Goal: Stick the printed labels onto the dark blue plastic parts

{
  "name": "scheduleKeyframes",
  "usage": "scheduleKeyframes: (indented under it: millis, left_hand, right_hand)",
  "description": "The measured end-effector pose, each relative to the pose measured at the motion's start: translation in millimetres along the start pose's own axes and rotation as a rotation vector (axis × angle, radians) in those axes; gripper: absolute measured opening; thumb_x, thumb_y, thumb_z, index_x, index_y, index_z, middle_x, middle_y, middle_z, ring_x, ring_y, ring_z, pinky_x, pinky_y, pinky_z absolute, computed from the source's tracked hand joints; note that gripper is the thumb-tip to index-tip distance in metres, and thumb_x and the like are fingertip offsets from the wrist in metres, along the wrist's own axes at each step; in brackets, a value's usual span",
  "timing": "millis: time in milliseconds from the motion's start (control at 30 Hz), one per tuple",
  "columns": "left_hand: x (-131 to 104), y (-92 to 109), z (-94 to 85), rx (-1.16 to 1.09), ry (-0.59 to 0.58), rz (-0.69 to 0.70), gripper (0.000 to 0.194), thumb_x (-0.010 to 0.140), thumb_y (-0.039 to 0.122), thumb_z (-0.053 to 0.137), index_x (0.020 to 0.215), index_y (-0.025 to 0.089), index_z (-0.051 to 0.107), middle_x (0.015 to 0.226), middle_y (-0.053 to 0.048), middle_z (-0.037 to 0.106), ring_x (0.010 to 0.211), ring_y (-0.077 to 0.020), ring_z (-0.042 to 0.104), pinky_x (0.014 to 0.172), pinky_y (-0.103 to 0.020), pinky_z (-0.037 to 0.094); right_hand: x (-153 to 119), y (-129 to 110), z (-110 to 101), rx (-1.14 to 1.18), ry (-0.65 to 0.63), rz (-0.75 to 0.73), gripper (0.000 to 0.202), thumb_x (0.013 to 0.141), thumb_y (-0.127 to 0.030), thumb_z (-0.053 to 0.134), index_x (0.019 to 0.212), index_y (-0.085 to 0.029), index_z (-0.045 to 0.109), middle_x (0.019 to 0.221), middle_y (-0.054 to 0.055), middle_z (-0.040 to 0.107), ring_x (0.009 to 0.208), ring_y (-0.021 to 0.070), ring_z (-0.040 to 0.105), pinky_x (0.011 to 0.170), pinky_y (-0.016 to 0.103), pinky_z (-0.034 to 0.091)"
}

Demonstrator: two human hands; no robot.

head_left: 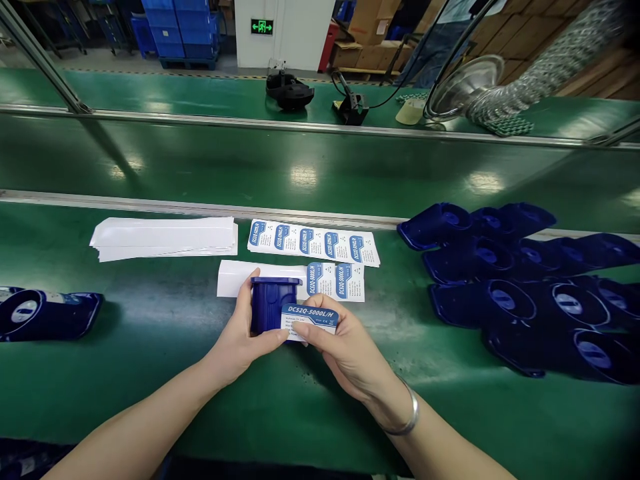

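My left hand (pixel 245 340) grips a dark blue plastic housing (pixel 270 300) at its left side, with the thumb along its lower front. Between the thumb and fingers of my right hand (pixel 335 340) is a white and blue sticker label (pixel 309 320) printed DC52Q-5000L/H. The label lies over the lower right part of the housing; whether it is stuck down I cannot tell. Just behind the hands is a label strip (pixel 330 280) with two labels at its right end and bare backing at its left. A sheet of several labels (pixel 314 243) lies beyond it.
White backing strips (pixel 165 238) are stacked at the back left. One blue housing (pixel 50 317) lies at the far left, and several more housings (pixel 510 300) stand in rows on the right. A metal rail (pixel 200 205) crosses the green table (pixel 200 420) behind the labels.
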State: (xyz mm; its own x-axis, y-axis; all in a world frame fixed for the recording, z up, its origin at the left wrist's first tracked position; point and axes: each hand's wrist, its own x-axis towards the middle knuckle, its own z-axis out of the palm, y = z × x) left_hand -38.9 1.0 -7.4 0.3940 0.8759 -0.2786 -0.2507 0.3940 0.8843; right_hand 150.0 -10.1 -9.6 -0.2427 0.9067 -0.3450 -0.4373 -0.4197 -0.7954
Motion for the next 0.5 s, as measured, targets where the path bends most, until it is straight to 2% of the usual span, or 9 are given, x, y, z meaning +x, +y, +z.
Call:
scheduleKeyframes:
  millis: [100,267,500]
  left_hand:
    - [-0.1,0.0,-0.4,-0.010,0.007,0.006,0.105,0.084,0.030,0.078,0.161,0.042,0.006,0.161,-0.006,0.039,0.145,-0.0341,0.041,0.119,-0.051,0.035]
    - [0.8,-1.7,-1.0,0.013,0.018,0.008,0.100,0.084,0.029,0.078,0.160,0.040,0.014,0.164,-0.006,0.034,0.147,-0.0342,0.038,0.120,-0.050,0.034]
    - [0.7,-2.2,-0.5,0.040,0.016,0.016,0.095,0.086,0.029,0.076,0.158,0.037,0.014,0.163,-0.008,0.033,0.146,-0.0329,0.039,0.120,-0.049,0.036]
  right_hand:
    - [0.3,-0.9,1.0,0.003,0.005,0.006,0.043,0.071,-0.040,0.097,0.086,-0.019,0.062,0.085,0.001,0.064,0.077,0.0165,0.056,0.074,0.026,0.047]
    - [0.7,-2.1,2.4,0.021,0.003,0.003,0.041,0.071,-0.039,0.097,0.086,-0.020,0.064,0.083,0.000,0.065,0.077,0.0171,0.058,0.075,0.027,0.049]
    - [0.9,-2.2,1.7,0.051,-0.038,-0.016,0.034,0.077,-0.034,0.095,0.088,-0.019,0.066,0.086,0.000,0.066,0.078,0.0143,0.057,0.074,0.023,0.048]
